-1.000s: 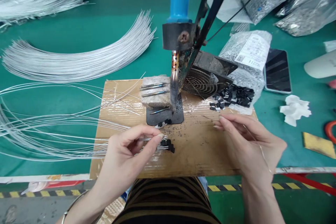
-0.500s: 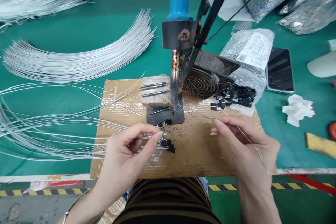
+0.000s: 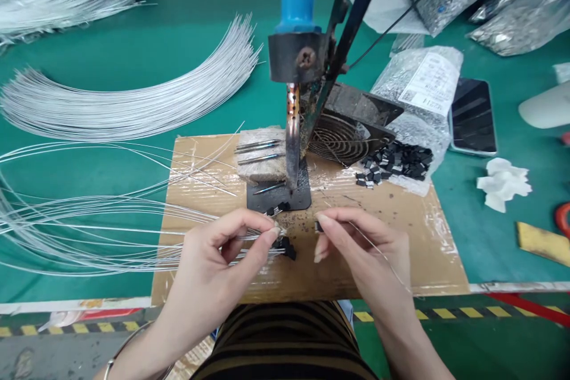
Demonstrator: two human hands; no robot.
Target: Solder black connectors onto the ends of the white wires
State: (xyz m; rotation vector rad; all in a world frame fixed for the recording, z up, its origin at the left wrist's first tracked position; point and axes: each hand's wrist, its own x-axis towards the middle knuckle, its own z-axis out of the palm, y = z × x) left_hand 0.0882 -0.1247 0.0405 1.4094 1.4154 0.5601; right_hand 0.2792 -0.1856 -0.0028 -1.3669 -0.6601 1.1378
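Observation:
My left hand (image 3: 231, 252) is closed in a pinch on a thin white wire, its tip at the fingertips. Beneath and beside those fingers lie white wires (image 3: 200, 208) ending in black connectors (image 3: 285, 247). To the right, my right hand (image 3: 356, 243) pinches a small black connector piece (image 3: 317, 226); a thin solder wire (image 3: 374, 246) also passes through its fingers and trails back over the hand. A small gap separates the two hands. Above them a soldering iron (image 3: 293, 130) hangs tip-down in a black clamp, over a dark plate (image 3: 303, 193).
A cardboard sheet (image 3: 401, 261) covers the bench's front. Behind it stand a worn block with metal tips (image 3: 260, 169) and a fan (image 3: 341, 136). Loose black connector pieces (image 3: 396, 163) spill from a plastic bag; a phone (image 3: 472, 116) lies right. A wire bundle (image 3: 133, 107) lies left.
My right hand has moved left, close to my left hand, and a small black piece now shows at its fingertips. My left hand has stayed nearly in place.

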